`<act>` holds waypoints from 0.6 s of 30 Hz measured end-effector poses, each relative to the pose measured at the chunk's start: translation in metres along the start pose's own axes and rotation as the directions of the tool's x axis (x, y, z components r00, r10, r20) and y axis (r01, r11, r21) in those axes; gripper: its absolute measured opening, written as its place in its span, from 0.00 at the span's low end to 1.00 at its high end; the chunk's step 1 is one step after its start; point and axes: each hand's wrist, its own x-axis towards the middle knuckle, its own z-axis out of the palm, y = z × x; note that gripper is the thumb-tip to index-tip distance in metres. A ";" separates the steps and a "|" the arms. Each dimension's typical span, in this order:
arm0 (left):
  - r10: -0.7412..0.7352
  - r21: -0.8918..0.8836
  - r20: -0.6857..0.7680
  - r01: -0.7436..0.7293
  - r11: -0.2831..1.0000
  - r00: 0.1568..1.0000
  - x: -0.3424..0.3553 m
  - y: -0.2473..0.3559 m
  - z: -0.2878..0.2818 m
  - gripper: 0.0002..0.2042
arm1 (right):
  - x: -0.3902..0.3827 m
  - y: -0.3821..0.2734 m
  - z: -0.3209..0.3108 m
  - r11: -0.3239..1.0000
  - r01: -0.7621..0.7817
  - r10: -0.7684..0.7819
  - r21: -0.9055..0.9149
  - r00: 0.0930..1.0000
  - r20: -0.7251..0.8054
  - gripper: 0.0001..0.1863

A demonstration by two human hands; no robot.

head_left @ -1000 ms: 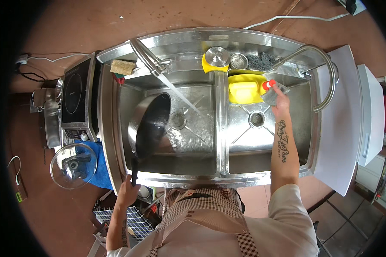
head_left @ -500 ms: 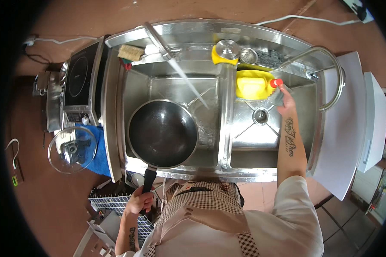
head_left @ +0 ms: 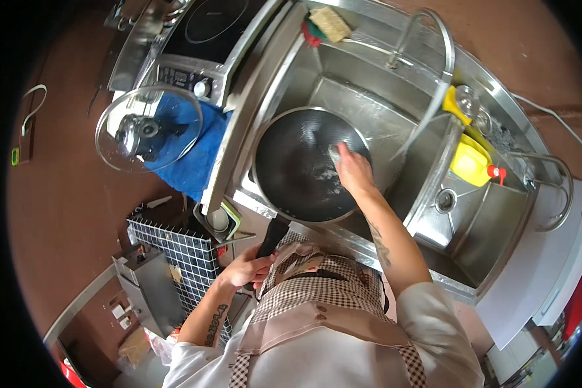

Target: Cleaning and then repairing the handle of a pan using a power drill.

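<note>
A black wok [head_left: 291,165] sits over the left sink basin [head_left: 362,87], tilted only slightly. My left hand [head_left: 251,268] is closed round its black handle [head_left: 273,235] near the front rim. My right hand [head_left: 355,171] presses a small grey pad [head_left: 334,152] onto the wok's inner surface, where whitish wet streaks show. Water [head_left: 410,137] runs from the steel faucet [head_left: 447,48] just right of the wok. A yellow bottle [head_left: 469,158] with a red cap lies in the right basin.
An induction cooker [head_left: 207,29] stands at the upper left, with a glass lid [head_left: 184,139] on a blue cloth [head_left: 191,174] below it. A brush [head_left: 330,22] and a yellow sponge [head_left: 454,105] sit on the sink's back ledge. A wire rack [head_left: 171,242] stands at lower left.
My right hand has left the bottle's cap and moved left into the wok with the grey pad. The wok has levelled from a steep tilt. The view has turned leftward.
</note>
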 end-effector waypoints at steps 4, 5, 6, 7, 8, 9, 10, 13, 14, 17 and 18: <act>-0.020 -0.037 0.077 0.023 0.999 0.997 0.005 0.003 -0.027 0.10 | -0.020 -0.028 0.069 0.915 0.373 -0.357 -0.151 0.926 0.122 0.23; -0.010 -0.060 0.110 0.017 0.998 0.994 0.006 0.001 -0.034 0.10 | -0.038 -0.036 0.070 0.904 0.415 -0.379 -0.100 0.889 0.257 0.28; 0.001 -0.077 0.155 0.011 0.997 0.988 0.007 -0.001 -0.040 0.10 | -0.037 -0.030 0.064 0.900 0.423 -0.382 -0.108 0.882 0.276 0.28; 0.007 -0.095 0.156 0.008 0.995 0.988 0.008 -0.001 -0.046 0.10 | -0.030 -0.019 0.056 0.891 0.408 -0.316 -0.197 0.871 0.375 0.26; 0.005 -0.076 0.189 0.010 0.997 0.982 0.011 -0.004 -0.051 0.10 | -0.024 -0.008 0.051 0.871 0.397 -0.234 -0.290 0.854 0.465 0.24; 0.000 -0.043 0.228 0.010 0.999 0.974 0.014 -0.003 -0.054 0.10 | -0.004 0.010 0.055 0.903 0.283 -0.170 -0.323 0.926 0.336 0.20; -0.007 -0.002 0.269 0.008 1.000 0.963 0.019 0.000 -0.057 0.10 | 0.026 0.025 0.063 0.927 0.158 -0.096 -0.341 0.977 0.193 0.17; -0.025 -0.001 0.283 0.026 1.000 0.959 0.022 0.007 -0.065 0.10 | 0.067 -0.060 0.093 0.998 0.025 -0.023 0.061 0.999 -0.023 0.11; -0.063 0.021 0.261 0.060 0.998 0.963 0.024 0.011 -0.070 0.10 | 0.063 -0.077 0.112 0.979 0.122 -0.120 0.161 0.993 -0.022 0.11; 0.010 0.031 0.250 -0.018 0.999 0.968 0.023 0.000 -0.080 0.10 | -0.004 -0.092 0.086 0.976 0.137 -0.197 0.171 0.891 0.409 0.13; 0.052 0.012 0.251 -0.057 0.998 0.967 0.023 -0.002 -0.079 0.10 | -0.015 -0.065 0.058 0.993 0.095 -0.118 0.070 0.815 0.568 0.13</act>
